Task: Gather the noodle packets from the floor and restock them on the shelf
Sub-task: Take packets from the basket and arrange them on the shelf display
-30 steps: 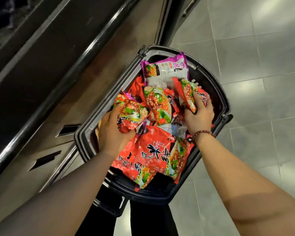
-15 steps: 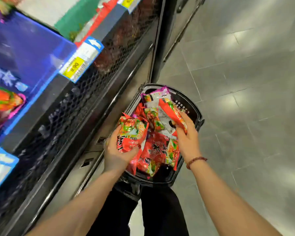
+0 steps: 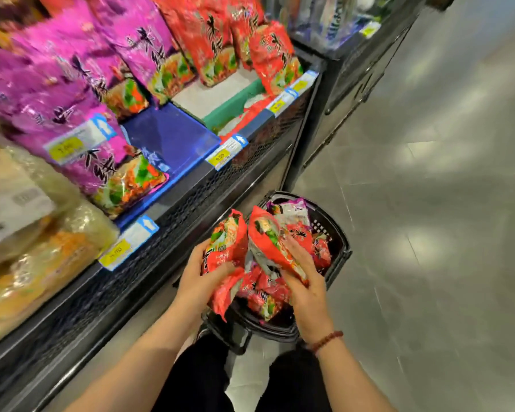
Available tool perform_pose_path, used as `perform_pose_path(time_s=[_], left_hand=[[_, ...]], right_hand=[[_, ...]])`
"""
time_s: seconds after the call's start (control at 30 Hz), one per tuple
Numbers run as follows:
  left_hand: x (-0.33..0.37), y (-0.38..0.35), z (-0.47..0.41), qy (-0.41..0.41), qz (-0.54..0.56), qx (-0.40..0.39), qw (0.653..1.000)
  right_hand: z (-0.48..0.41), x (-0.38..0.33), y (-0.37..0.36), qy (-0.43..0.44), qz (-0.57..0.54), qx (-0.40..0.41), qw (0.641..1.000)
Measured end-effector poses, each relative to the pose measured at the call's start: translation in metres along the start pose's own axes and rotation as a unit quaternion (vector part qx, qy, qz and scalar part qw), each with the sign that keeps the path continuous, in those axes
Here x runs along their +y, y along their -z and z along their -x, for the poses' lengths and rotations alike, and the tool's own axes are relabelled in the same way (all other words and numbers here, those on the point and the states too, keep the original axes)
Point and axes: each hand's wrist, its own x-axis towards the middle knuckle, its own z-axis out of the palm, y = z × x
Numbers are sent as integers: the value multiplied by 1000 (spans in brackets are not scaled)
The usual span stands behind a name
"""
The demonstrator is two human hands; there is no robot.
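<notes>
My left hand (image 3: pixel 195 281) grips a red noodle packet (image 3: pixel 225 245) and my right hand (image 3: pixel 305 285) grips another red noodle packet (image 3: pixel 272 248); both packets are held above a black basket (image 3: pixel 338 254) on the floor. More red packets and a purple one (image 3: pixel 290 208) lie in the basket. To the left, the shelf (image 3: pixel 208 96) carries red noodle packets (image 3: pixel 220 40) at the back and purple noodle packets (image 3: pixel 81 84) further left, with a bare blue tray (image 3: pixel 173 138) and a green tray (image 3: pixel 235 105) between them.
Yellow price tags (image 3: pixel 219 159) run along the shelf's black mesh front edge. Clear-wrapped pale packs (image 3: pixel 33 233) fill the near left of the shelf. A dark cabinet (image 3: pixel 354 78) stands beyond the shelf. Grey tiled floor (image 3: pixel 428 233) spreads to the right.
Both hands have lifted their red packets up out of the basket. The view has risen from the basket, so the stocked shelf now shows on the left.
</notes>
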Motion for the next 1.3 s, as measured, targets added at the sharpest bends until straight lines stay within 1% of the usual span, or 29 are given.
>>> perform_pose_path(time_s=[0.1,0.23,0.3,0.37,0.4,0.47,0.6,0.67,0.7,0.83,0.87,0.93,1.0,1.13,1.3], left_hand=[[8,-13,12,-30,47,41,998],[23,-43,30,-94,100,97,986],[30,-58,39,-137,125,134,974],[40,-72,49,-170,152,165,960],[45,-77,54,-184,162,174,954],[57,-84,66,-206,183,186,943],[83,-82,77,-210,226,192,931],[100,-76,74,-216,272,179,921],[110,-72,70,-216,289,187,914],[134,-54,49,-221,279,204,912],[139,-49,43,-229,277,200,911],[149,-41,31,-251,275,200,906],[159,-39,21,-249,271,212,905],[177,-55,-4,-246,274,222,903],[198,-101,-38,-258,305,221,890]], right_hand=[[-20,-13,15,58,33,-90,994],[-51,-44,36,100,16,-171,980],[-68,-64,41,75,-32,-189,979],[-86,-78,41,63,-36,-207,976],[-92,-86,39,85,-9,-208,974],[-101,-106,33,133,5,-222,966],[-114,-148,13,171,-28,-265,949],[-123,-166,1,186,-30,-286,940],[-128,-174,-5,187,-25,-288,939],[-155,-193,-28,158,2,-296,942],[-162,-195,-33,137,-8,-300,944],[-178,-201,-38,68,-30,-312,947],[-199,-202,-42,4,-39,-325,945],[-243,-205,-40,-51,-95,-382,918],[-312,-201,-32,-79,-85,-453,884]])
